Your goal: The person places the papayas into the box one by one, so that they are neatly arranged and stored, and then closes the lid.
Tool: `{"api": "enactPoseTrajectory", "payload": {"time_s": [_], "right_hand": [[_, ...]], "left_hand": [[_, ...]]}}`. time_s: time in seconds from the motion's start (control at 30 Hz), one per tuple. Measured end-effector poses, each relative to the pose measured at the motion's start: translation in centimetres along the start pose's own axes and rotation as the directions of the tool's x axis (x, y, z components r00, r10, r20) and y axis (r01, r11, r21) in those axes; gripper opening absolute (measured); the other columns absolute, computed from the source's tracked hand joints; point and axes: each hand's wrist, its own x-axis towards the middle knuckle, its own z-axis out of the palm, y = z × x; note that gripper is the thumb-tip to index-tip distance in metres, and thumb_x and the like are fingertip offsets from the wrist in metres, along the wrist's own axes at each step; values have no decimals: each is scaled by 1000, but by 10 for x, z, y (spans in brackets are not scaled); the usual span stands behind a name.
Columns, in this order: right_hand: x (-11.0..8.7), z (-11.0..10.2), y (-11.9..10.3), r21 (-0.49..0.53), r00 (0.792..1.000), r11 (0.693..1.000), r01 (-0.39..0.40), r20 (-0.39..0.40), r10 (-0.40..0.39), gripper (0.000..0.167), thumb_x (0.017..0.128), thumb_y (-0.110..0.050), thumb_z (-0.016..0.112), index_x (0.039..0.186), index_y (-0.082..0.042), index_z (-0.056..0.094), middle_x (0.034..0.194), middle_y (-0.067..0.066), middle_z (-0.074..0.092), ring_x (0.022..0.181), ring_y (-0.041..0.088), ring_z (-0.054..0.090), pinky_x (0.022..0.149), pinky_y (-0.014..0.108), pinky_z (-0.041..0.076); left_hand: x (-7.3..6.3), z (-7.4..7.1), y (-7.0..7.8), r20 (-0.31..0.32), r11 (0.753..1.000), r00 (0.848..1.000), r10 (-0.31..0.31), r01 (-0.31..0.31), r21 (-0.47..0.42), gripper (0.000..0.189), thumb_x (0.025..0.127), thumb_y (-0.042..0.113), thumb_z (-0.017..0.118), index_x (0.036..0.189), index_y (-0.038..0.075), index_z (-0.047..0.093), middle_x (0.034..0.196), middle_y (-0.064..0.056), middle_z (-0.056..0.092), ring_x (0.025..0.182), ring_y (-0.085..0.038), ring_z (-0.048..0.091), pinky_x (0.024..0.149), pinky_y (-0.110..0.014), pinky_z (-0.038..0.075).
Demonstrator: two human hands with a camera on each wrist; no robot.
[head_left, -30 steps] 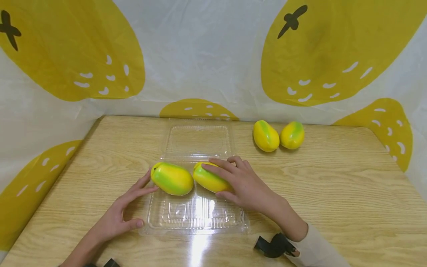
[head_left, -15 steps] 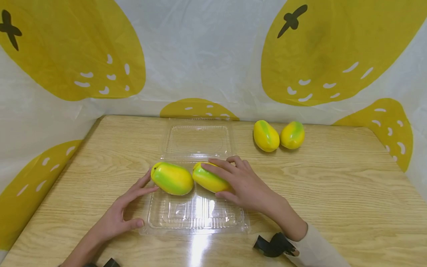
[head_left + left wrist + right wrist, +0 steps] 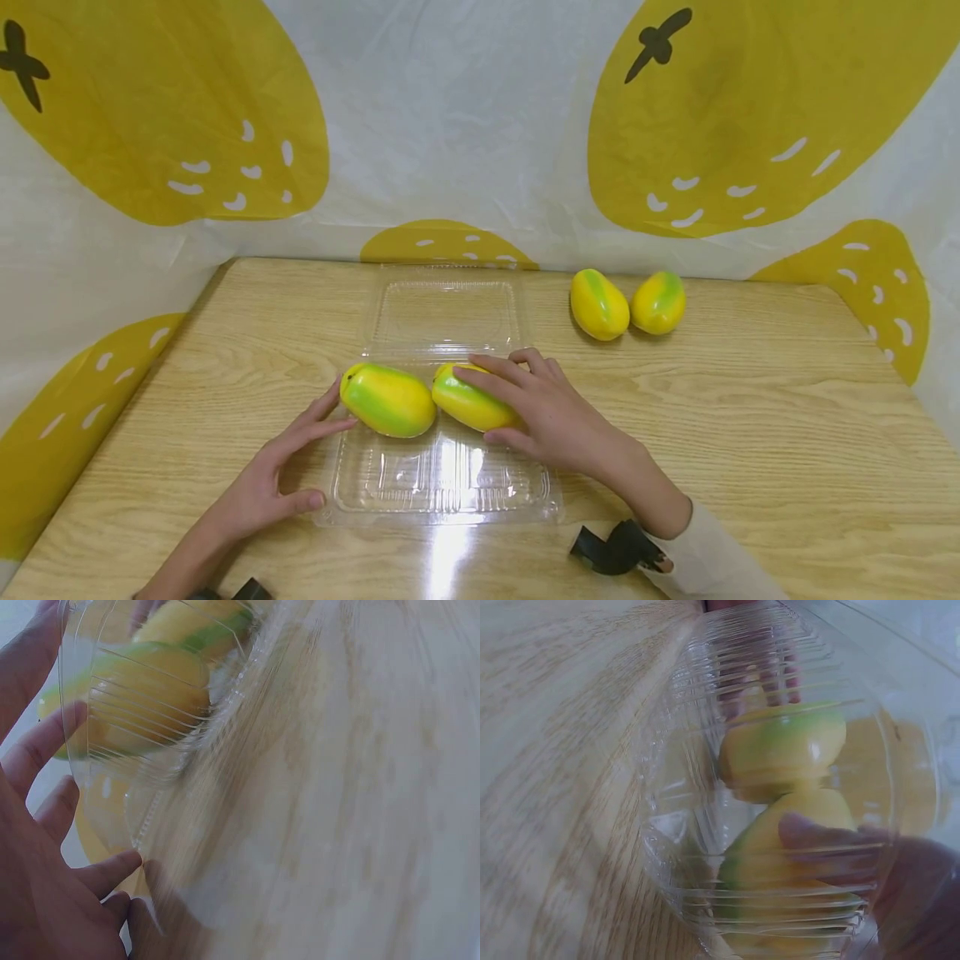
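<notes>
White fabric printed with large yellow fruit (image 3: 457, 108) hangs behind a wood-grain table (image 3: 787, 433), where a person works with two bare hands around a clear plastic container (image 3: 442, 504). From the head view, two yellow-and-green fruits lie end to end across the container's far half: the left fruit (image 3: 390, 402) shows whole, while the right fruit (image 3: 468, 400) is partly covered by the right hand (image 3: 543, 412), whose bent fingers and thumb grip it from above. At the container's left edge, the left hand (image 3: 266, 479) is spread, its fingers reaching the rim beside the left fruit and its thumb well apart from them. Joined to the container's far side, the transparent lid (image 3: 446, 312) lies flat; beyond the container to the right, another pair, a larger fruit (image 3: 600, 305) and a smaller fruit (image 3: 658, 304), rest side by side. A black wrist mount (image 3: 617, 550) and a pale sleeve (image 3: 708, 550) appear right of the container's near corner. From the left wrist, the fingers fan out along the container's ribbed wall, both fruits visible through it. From the right wrist, the thumb presses the nearer fruit inside the container; the other fingers cannot be made out.
</notes>
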Motion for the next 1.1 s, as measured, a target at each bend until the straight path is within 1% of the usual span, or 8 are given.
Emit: {"api": "enactPoseTrajectory", "payload": {"time_s": [0.23,0.4,0.67,0.87,0.97,1.1], "right_hand": [[-1,-3,-1,27,1000,999,-26,12,26,79,80,-35,76,148,-34,35,149,0,38,117,21,38,95,44,34],[-2,-4,0,40,999,998,-37,15,37,79,81,-36,75,148,-34,34,149,-1,37,118,20,37,96,44,35],[-3,-6,0,43,1000,999,-25,-3,25,77,83,-37,74,148,-31,35,149,-1,38,119,20,38,96,45,37],[-1,-10,0,25,999,1000,-2,-47,3,77,84,-35,72,149,-25,33,148,-1,39,120,22,40,98,44,37],[-1,-13,0,24,997,1000,0,-75,2,74,86,-35,70,149,-21,33,147,-1,40,120,23,41,99,43,37],[-3,-16,1,36,994,999,3,-112,1,70,88,-33,69,148,-17,36,146,3,42,120,24,41,99,42,38]], "left_hand": [[0,0,1,0,1000,1000,-9,9,5,66,84,31,72,135,-4,48,152,-31,16,142,-40,11,114,-26,10],[0,0,0,0,1000,1000,2,-2,6,67,84,32,72,135,-4,48,152,-31,16,142,-41,11,114,-27,10],[0,0,-1,3,1000,1000,-10,10,4,68,83,31,73,135,-3,48,153,-30,15,142,-41,10,114,-27,8],[1,0,0,7,1000,1000,-8,8,-3,68,83,32,73,136,-4,48,153,-30,15,142,-43,9,114,-26,8],[1,1,0,5,1000,1000,0,0,1,68,83,32,73,135,-4,48,152,-30,15,141,-44,10,114,-27,9],[1,1,1,3,1000,1000,2,-2,5,67,83,32,73,135,-4,48,152,-30,15,141,-43,10,114,-27,9]]}}
